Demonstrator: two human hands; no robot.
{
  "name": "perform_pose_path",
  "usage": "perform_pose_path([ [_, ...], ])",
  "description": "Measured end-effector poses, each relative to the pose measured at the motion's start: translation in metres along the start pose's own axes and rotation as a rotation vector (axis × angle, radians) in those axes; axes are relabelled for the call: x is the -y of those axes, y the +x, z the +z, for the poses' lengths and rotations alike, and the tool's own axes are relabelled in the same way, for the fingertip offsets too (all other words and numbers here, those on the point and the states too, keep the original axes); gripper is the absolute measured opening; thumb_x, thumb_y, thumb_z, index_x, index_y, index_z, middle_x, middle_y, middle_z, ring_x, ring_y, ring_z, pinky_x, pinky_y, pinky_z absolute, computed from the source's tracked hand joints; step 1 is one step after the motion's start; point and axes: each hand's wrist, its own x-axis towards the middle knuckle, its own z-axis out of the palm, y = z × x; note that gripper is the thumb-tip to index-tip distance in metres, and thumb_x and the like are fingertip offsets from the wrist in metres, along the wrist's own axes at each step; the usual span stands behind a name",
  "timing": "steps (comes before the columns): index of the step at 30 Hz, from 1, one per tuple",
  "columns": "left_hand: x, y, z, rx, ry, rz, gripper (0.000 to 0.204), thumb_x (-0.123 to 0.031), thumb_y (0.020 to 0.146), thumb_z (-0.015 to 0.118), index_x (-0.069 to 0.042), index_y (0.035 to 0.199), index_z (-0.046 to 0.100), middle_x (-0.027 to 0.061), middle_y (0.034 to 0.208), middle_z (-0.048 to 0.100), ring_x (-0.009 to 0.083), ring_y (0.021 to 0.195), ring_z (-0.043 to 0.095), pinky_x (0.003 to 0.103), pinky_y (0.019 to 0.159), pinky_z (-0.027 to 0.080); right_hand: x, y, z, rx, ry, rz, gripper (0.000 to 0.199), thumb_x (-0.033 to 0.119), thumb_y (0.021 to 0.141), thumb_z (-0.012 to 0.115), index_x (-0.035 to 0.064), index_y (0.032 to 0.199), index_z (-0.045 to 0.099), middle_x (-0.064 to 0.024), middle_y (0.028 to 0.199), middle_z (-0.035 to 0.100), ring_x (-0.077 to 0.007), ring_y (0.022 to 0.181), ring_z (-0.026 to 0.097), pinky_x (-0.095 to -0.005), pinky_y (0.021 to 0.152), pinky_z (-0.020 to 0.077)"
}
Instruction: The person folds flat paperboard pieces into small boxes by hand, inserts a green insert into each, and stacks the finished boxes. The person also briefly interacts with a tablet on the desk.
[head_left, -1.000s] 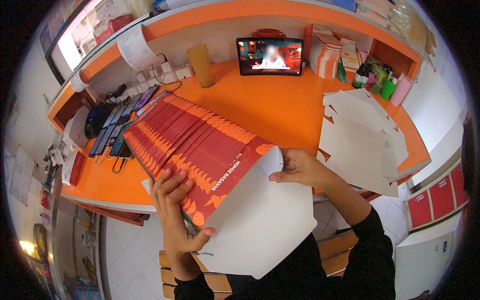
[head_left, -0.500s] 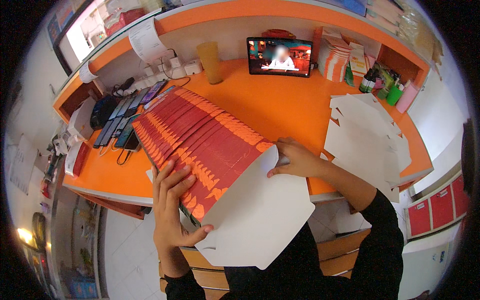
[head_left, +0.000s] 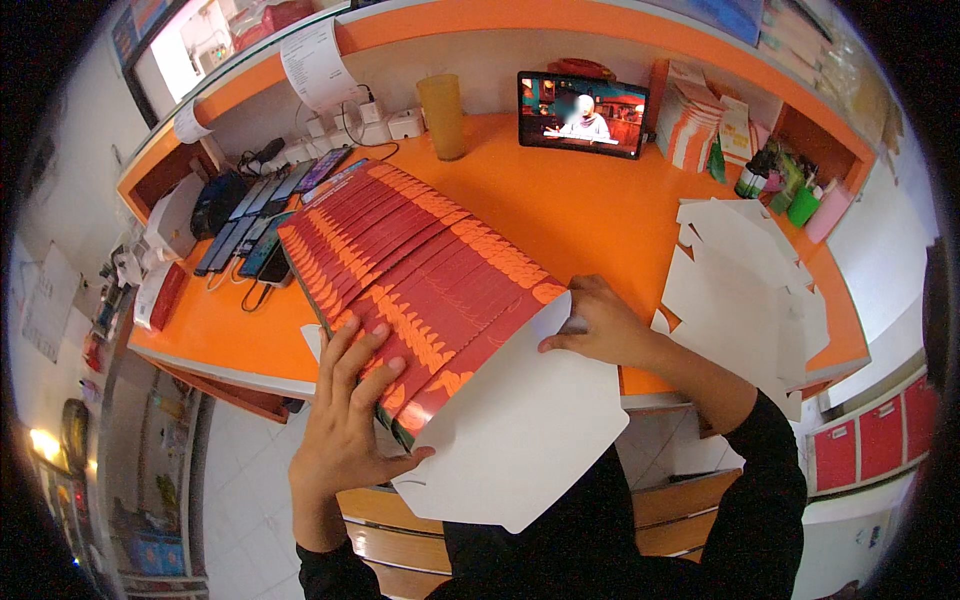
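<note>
A long overlapping stack of red cardboard sheets [head_left: 400,265] with an orange pattern runs from the far left of the desk toward me. At its near end, a white-sided cardboard box blank [head_left: 530,430] with cut corners hangs past the desk edge over my lap. My left hand [head_left: 345,415] grips the near left edge: its fingers lie on the red face and its thumb presses by the white card's corner. My right hand [head_left: 605,325] pinches the near right corner, where a white flap curls up; its fingertips are partly hidden.
White cut card blanks [head_left: 745,290] lie on the orange desk [head_left: 520,210] at right. Several phones [head_left: 245,225] with cables lie at left. A yellow cup [head_left: 442,118] and a lit tablet [head_left: 582,115] stand at the back. Small bottles [head_left: 805,203] stand at the right rear.
The whole view has shifted slightly, with the desk moving right in the picture. My left wrist has drawn a little left, its fingers still on the red card. My right hand keeps its pinch.
</note>
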Motion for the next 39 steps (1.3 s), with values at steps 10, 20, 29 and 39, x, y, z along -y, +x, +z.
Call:
perform_pose_path([
  [10,0.006,-0.001,0.02,-0.281,-0.04,-0.01,0.059,-0.056,0.072,0.065,-0.013,0.113,0.059,0.0168,0.124,0.055,0.043,0.126,0.04,0.056,0.104,0.029,0.022,0.016,-0.035,-0.214,0.561,-0.369,0.045,0.035,0.094,0.05,0.004,0.128,0.053,-0.0125,0.134,0.048,-0.0273,0.123,0.046,-0.0375,0.102,0.0373],
  [20,0.006,-0.003,0.027,-0.334,-0.078,-0.011,0.048,-0.049,0.082,0.053,-0.011,0.109,0.059,0.0175,0.123,0.056,0.0434,0.124,0.042,0.055,0.102,0.03,0.018,0.022,-0.028,-0.315,0.507,-0.411,0.032,0.023,0.092,0.055,0.0032,0.116,0.062,-0.0131,0.124,0.056,-0.0249,0.117,0.052,-0.0347,0.1,0.0397],
  [29,-0.055,-0.012,0.024,-0.459,0.056,-0.173,0.062,-0.051,0.076,0.067,-0.008,0.118,0.052,0.0185,0.124,0.055,0.0411,0.128,0.039,0.056,0.106,0.026,0.034,-0.058,-0.055,-0.506,0.067,0.064,0.048,0.025,0.083,0.067,0.0055,0.125,0.053,-0.0142,0.127,0.053,-0.0303,0.124,0.045,-0.0412,0.105,0.0336],
  [39,-0.208,0.055,0.175,0.088,-0.518,0.337,0.059,-0.025,0.082,0.063,-0.005,0.134,0.043,0.0171,0.142,0.038,0.0356,0.135,0.032,0.057,0.108,0.025,-0.019,-0.283,-0.043,-0.886,-0.285,1.369,0.069,0.037,0.076,0.075,0.0009,0.128,0.047,-0.0221,0.122,0.053,-0.0361,0.111,0.053,-0.0443,0.093,0.0436],
])
